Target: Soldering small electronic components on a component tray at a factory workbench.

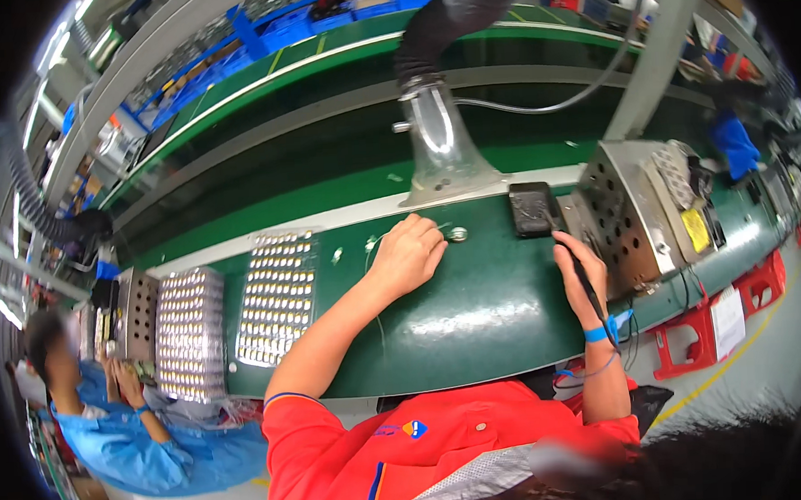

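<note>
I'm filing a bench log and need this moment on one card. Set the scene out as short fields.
Left hand: low over the glossy green bench, beside a small round silvery piece; its grip is unclear
Right hand: holding a slim black pen-shaped tool, pointed toward a square black dish
Left of hands: flat clear plastic tray filled with small pieces; stack of similar trays beyond
Ahead: transparent flared hood
Right side: perforated silver metal box
Nearby: seated co-worker in blue
</note>
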`<state>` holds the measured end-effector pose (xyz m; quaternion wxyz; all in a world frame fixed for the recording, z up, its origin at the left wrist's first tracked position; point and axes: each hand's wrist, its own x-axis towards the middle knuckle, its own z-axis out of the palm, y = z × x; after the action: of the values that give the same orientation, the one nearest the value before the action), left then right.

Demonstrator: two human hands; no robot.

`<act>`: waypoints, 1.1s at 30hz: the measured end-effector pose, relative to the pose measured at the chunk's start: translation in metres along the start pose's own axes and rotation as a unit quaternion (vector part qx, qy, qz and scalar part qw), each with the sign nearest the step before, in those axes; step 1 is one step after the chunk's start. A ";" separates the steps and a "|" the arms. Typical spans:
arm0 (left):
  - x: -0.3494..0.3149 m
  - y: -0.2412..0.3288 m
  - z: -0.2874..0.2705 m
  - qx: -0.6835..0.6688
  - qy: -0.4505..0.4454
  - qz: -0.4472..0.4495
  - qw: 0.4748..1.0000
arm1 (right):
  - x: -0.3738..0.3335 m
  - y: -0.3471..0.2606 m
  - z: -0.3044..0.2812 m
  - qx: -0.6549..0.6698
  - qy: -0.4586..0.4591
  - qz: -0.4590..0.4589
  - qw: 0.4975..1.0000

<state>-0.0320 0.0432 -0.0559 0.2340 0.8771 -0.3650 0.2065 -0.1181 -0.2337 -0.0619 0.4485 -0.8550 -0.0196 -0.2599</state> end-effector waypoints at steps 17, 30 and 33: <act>0.037 -0.168 0.034 0.130 -0.073 -0.106 0.983 | -0.043 -0.042 -0.071 0.142 0.047 0.049 0.988; -0.032 -0.036 -0.053 0.005 -0.121 -0.074 0.990 | 0.049 -0.064 -0.216 0.024 0.258 0.074 0.963; -0.046 -0.023 -0.054 0.017 -0.106 -0.059 0.992 | 0.068 -0.061 -0.213 -0.022 0.224 0.088 0.970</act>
<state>-0.0552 0.1133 -0.0429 0.1907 0.9180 -0.3316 0.1046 -0.1668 -0.3764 0.1148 0.4434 -0.7831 0.1629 -0.4046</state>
